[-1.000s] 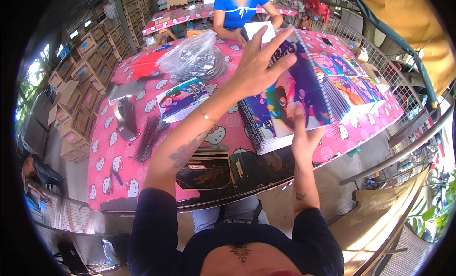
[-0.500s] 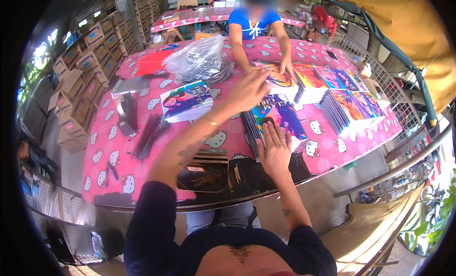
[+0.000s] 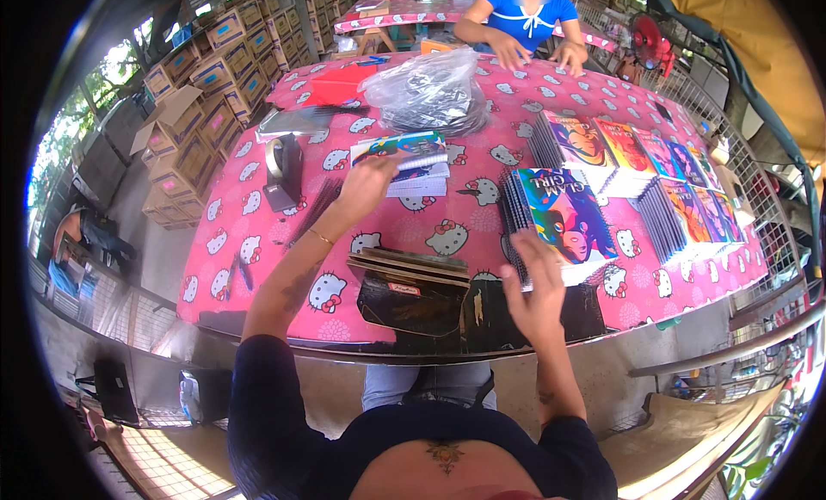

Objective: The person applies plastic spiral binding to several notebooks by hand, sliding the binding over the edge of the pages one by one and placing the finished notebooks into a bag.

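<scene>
- We do well to lift one book squarely by its edge, sparing the cover a crease.
- Our left hand (image 3: 367, 186) reaches the smaller book stack (image 3: 417, 188) on the worktop (image 3: 215, 276); whether its grip pinches, we cannot tell.
- Our right hand (image 3: 538, 289) is spread by the spiral-bound stack (image 3: 564, 212).
- The clear bag (image 3: 426, 78) holds dark pieces; the cartons (image 3: 176, 169) hide theirs.

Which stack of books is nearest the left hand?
The leftmost stack, standing just right of the black tape dispenser. The left hand's fingertips are at its top, while the other stacks all stand farther right.
</scene>
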Demonstrator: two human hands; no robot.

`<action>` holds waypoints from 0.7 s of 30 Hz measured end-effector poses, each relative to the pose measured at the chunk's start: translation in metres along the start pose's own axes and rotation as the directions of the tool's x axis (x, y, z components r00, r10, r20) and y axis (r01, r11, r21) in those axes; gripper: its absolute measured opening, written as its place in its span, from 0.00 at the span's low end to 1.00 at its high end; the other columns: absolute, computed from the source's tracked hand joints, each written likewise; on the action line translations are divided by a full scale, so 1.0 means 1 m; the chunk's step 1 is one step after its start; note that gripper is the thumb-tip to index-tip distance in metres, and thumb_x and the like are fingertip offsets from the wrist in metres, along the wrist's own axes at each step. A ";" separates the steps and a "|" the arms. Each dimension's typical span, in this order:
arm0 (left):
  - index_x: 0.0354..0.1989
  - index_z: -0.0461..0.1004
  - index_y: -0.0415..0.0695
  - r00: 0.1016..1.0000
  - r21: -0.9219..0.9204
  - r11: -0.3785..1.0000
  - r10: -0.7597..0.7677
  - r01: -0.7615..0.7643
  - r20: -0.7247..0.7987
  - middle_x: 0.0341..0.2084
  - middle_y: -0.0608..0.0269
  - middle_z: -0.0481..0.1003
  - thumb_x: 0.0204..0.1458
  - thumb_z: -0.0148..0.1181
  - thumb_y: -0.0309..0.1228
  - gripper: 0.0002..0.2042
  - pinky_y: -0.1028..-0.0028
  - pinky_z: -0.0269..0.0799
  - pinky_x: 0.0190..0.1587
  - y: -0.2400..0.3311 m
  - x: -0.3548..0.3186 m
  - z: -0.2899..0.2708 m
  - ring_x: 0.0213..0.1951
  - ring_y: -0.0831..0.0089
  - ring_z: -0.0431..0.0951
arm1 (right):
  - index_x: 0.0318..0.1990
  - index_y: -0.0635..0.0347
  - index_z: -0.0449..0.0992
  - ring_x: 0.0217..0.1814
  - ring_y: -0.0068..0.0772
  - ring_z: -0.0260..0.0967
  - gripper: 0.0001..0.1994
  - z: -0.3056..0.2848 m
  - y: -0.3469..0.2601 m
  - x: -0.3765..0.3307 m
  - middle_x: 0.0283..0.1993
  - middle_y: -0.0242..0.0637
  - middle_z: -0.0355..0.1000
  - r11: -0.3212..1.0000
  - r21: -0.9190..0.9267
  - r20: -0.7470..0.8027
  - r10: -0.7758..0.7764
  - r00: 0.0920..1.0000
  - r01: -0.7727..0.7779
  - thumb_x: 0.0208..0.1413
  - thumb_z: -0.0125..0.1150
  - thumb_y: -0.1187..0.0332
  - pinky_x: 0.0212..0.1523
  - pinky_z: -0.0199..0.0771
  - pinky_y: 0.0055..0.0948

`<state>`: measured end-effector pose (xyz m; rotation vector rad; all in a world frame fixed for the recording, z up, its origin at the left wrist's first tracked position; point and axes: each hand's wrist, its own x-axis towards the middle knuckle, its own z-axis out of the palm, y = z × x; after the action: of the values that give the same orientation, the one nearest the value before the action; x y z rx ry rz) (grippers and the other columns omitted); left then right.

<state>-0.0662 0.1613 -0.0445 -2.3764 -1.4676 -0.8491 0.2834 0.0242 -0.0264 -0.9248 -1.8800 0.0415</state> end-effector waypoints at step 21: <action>0.40 0.75 0.40 0.975 0.050 0.985 0.168 -0.163 -0.147 0.31 0.52 0.77 0.51 0.59 0.23 0.08 0.52 0.73 0.39 0.069 0.030 -0.110 0.35 0.50 0.79 | 0.73 0.66 0.54 0.70 0.54 0.61 0.40 0.056 -0.013 0.015 0.67 0.56 0.64 0.950 0.270 -0.036 0.169 0.985 -0.154 0.54 0.70 0.73 0.68 0.63 0.43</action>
<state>-0.0357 0.0993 0.0696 -2.3121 -1.1994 -0.9277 0.2286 0.0444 -0.0381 -0.8801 -1.6906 0.3556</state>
